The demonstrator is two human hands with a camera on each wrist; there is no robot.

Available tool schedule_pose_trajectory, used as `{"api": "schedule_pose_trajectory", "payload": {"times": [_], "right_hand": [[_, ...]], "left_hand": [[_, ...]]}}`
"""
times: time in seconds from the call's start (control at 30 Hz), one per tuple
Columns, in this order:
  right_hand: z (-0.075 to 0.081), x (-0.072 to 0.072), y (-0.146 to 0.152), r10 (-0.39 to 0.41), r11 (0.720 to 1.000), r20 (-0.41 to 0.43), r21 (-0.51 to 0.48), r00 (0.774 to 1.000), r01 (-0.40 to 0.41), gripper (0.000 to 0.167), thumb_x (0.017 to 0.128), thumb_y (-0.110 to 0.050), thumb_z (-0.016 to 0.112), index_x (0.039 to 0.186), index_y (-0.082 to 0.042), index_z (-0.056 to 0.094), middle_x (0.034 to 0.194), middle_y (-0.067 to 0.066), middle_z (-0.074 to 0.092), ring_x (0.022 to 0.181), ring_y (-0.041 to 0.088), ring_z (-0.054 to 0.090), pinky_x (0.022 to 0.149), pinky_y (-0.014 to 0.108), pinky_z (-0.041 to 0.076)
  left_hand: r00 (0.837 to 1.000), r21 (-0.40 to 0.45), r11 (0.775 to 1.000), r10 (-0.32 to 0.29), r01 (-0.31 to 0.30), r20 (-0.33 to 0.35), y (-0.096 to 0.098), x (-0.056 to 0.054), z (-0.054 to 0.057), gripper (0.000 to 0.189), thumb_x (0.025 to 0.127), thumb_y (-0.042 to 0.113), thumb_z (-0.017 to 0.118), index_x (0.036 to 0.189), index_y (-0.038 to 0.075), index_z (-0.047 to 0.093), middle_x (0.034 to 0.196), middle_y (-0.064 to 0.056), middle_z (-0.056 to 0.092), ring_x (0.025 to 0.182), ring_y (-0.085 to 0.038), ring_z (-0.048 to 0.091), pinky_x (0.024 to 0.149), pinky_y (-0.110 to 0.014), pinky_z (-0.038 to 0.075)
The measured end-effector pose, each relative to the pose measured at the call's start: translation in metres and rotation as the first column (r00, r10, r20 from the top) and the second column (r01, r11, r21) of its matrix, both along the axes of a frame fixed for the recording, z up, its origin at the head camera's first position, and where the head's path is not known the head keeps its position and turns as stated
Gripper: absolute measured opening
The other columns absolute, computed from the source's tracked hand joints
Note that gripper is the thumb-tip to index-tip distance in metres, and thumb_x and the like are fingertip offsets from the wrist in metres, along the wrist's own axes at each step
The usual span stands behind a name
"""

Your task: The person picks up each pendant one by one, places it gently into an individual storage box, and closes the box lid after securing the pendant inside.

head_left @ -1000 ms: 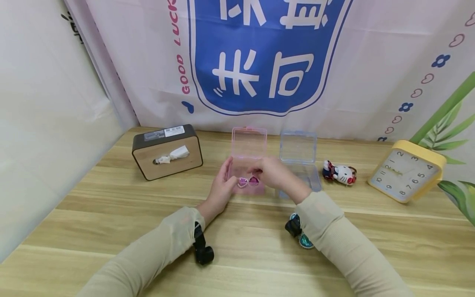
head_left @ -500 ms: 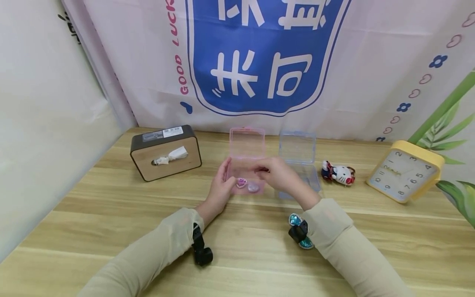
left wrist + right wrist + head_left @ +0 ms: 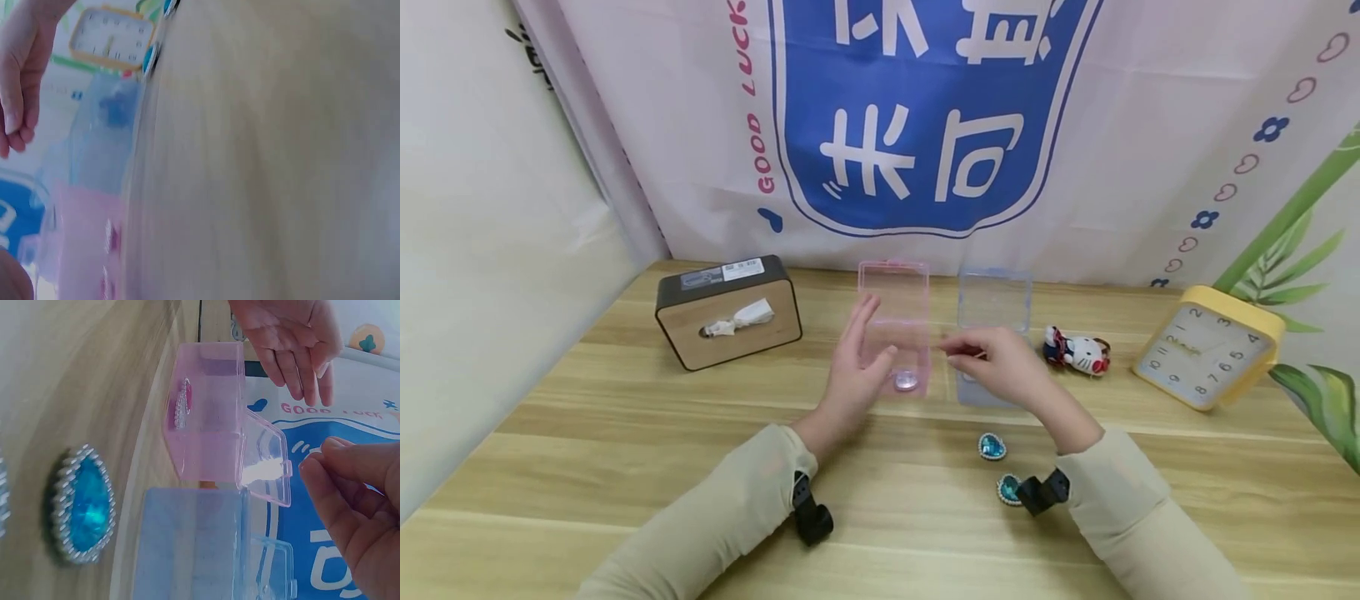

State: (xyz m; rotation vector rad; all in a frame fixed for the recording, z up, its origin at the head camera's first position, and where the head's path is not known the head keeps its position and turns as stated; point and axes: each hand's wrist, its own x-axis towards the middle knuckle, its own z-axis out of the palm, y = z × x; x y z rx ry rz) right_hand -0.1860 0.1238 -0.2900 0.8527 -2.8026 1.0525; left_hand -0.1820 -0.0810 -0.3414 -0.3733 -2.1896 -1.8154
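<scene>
Fingers fairly straight, my left hand (image 3: 853, 367) hovers over the left side of the opened clear pink box (image 3: 922, 362). Inside that box lies a shiny, pale-lilac gem (image 3: 906, 381); the left wrist view shows two pink gems (image 3: 112, 236) there, one hidden by my hand in the head view. My right hand (image 3: 1011, 367) is raised over the opened clear blue box (image 3: 988, 397), fingers loosely bent, thumb tip near the index finger, nothing visible between them. Two blue gems with beaded silver rims, one nearer the box (image 3: 992, 447) and one by my right wrist (image 3: 1010, 490), lie on the table.
A wood-fronted block with a dark casing (image 3: 727, 312) stands at the back left. Right of the blue box lie a small cat plush (image 3: 1081, 351) and a yellow clock (image 3: 1206, 350). A printed cloth (image 3: 700, 142) hangs behind the table.
My right hand has let go of a pink gem in the pink box and drawn away right, over the blue box. My left hand has loosened from the pink box's side, fingers spreading.
</scene>
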Motion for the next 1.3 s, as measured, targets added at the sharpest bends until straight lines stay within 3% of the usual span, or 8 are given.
{"api": "schedule_pose_trajectory", "payload": {"times": [0.13,0.23,0.37,0.57,0.7,0.8,0.9,1.3], "right_hand": [[-0.003,0.008,0.014,-0.016,1.000,0.014,-0.015,1.000,0.016,0.021,0.088,-0.007,0.061,0.108,-0.005,0.068,0.105,0.012,0.068,0.090,0.023,0.065,0.074,0.033,0.056],[-0.007,0.013,0.023,-0.024,1.000,0.036,-0.006,0.999,0.025,0.021,0.088,-0.009,0.061,0.107,-0.005,0.068,0.103,0.012,0.069,0.089,0.022,0.065,0.074,0.033,0.056],[-0.011,0.019,0.032,-0.028,0.999,0.094,0.030,0.995,0.025,0.023,0.089,-0.013,0.061,0.109,-0.004,0.068,0.101,0.010,0.069,0.087,0.018,0.064,0.073,0.031,0.055],[-0.017,0.026,0.043,-0.018,0.996,0.167,0.088,0.986,0.003,0.027,0.089,-0.016,0.060,0.111,-0.002,0.066,0.099,0.007,0.069,0.087,0.016,0.064,0.074,0.030,0.055],[-0.022,0.029,0.048,-0.001,0.993,0.202,0.117,0.979,-0.023,0.030,0.088,-0.017,0.061,0.113,0.000,0.065,0.097,0.006,0.069,0.086,0.015,0.063,0.074,0.029,0.054],[-0.026,0.030,0.051,0.024,0.990,0.205,0.130,0.978,-0.052,0.032,0.088,-0.018,0.061,0.113,0.002,0.064,0.098,0.008,0.069,0.087,0.016,0.063,0.075,0.030,0.054],[-0.029,0.032,0.053,0.050,0.986,0.193,0.147,0.980,-0.079,0.031,0.088,-0.018,0.061,0.111,0.002,0.065,0.102,0.011,0.069,0.090,0.020,0.064,0.078,0.033,0.055],[-0.040,0.037,0.055,0.112,0.980,0.217,0.138,0.970,-0.144,0.031,0.086,-0.016,0.065,0.110,0.003,0.065,0.106,0.015,0.067,0.097,0.028,0.063,0.080,0.039,0.054]], "left_hand": [[0.998,-0.007,0.998,-0.065,0.065,0.000,0.016,0.009,0.004,0.072,0.080,-0.004,0.055,0.144,0.017,0.033,0.153,0.000,0.023,0.122,-0.016,0.044,0.062,-0.022,0.053],[0.993,0.005,0.994,-0.113,0.113,-0.046,0.027,0.011,0.001,0.071,0.078,-0.006,0.054,0.144,0.008,0.032,0.151,-0.010,0.026,0.127,-0.023,0.042,0.083,-0.022,0.052],[0.981,0.030,0.981,-0.188,0.189,-0.042,0.042,0.013,-0.001,0.070,0.079,-0.007,0.053,0.144,0.005,0.030,0.151,-0.012,0.024,0.139,-0.024,0.022,0.113,-0.033,0.022],[0.972,-0.025,0.972,-0.233,0.234,0.044,0.059,0.012,-0.003,0.071,0.082,-0.002,0.057,0.146,0.010,0.028,0.153,-0.006,0.022,0.138,-0.024,0.024,0.106,-0.035,0.037],[0.974,-0.086,0.972,-0.211,0.217,0.082,0.066,0.007,-0.005,0.071,0.082,0.004,0.058,0.146,0.012,0.028,0.153,-0.004,0.023,0.103,-0.028,0.057,0.074,-0.038,0.055],[0.973,-0.105,0.971,-0.201,0.213,0.115,0.071,0.005,-0.005,0.071,0.083,0.007,0.058,0.146,0.015,0.028,0.153,-0.002,0.023,0.104,-0.026,0.056,0.088,-0.040,0.051],[0.967,-0.104,0.968,-0.211,0.227,0.143,0.076,0.004,-0.006,0.071,0.084,0.008,0.058,0.147,0.016,0.026,0.154,-0.001,0.020,0.134,-0.022,0.034,0.095,-0.044,0.046],[0.969,-0.154,0.965,-0.187,0.212,0.160,0.086,0.000,-0.013,0.069,0.088,0.010,0.057,0.147,0.006,0.021,0.155,-0.007,0.010,0.141,-0.024,0.015,0.115,-0.042,0.015]]}}
